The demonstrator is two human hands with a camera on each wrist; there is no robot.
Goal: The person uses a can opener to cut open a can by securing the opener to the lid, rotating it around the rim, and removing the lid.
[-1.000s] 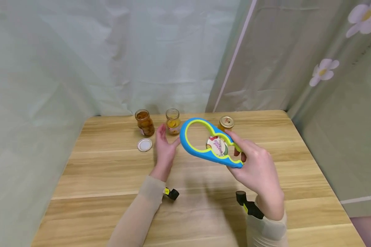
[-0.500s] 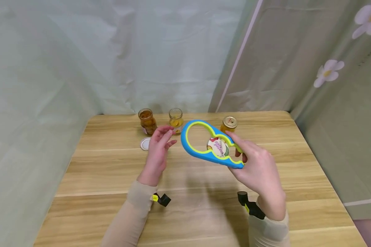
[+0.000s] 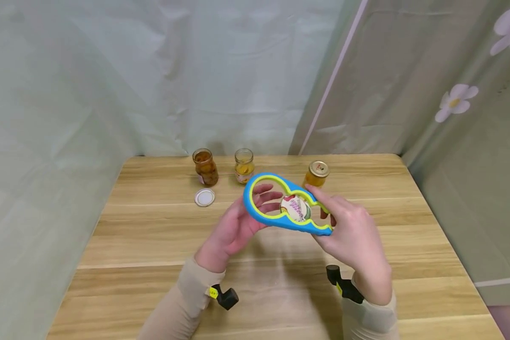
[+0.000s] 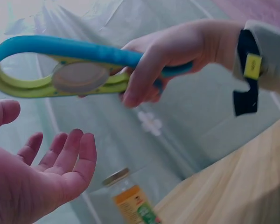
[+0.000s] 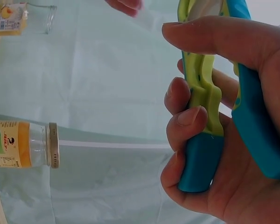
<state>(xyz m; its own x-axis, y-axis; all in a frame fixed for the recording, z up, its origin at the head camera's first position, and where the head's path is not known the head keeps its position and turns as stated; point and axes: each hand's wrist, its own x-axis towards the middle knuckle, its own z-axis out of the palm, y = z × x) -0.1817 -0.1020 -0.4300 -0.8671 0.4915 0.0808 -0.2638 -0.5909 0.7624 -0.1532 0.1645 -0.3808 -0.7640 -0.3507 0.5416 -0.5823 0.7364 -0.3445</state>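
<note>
My right hand [image 3: 357,231] grips the handles of a blue and lime-green jar opener [image 3: 255,212], raised above the table. A printed jar lid [image 3: 295,208] is caught between the opener's scalloped inner edges; its pale side [image 4: 81,77] shows in the left wrist view. My left hand [image 3: 238,226] is palm up below the opener's round end, fingers spread and loosely bent, holding nothing. Through the opener's big loop its fingertips show in the head view. The left wrist view shows a gap between this hand [image 4: 51,182] and the opener.
Along the table's back stand an open jar of brown contents [image 3: 206,171], an open jar with yellow pieces [image 3: 244,169] and a gold-lidded jar [image 3: 316,174]. A loose lid [image 3: 205,197] lies on the wooden table [image 3: 153,236]. A curtain [image 3: 238,85] hangs behind.
My left hand has drawn back from beside the yellow-piece jar, turned palm up and moved right, under the opener. My right hand keeps hold of the opener with little movement.
</note>
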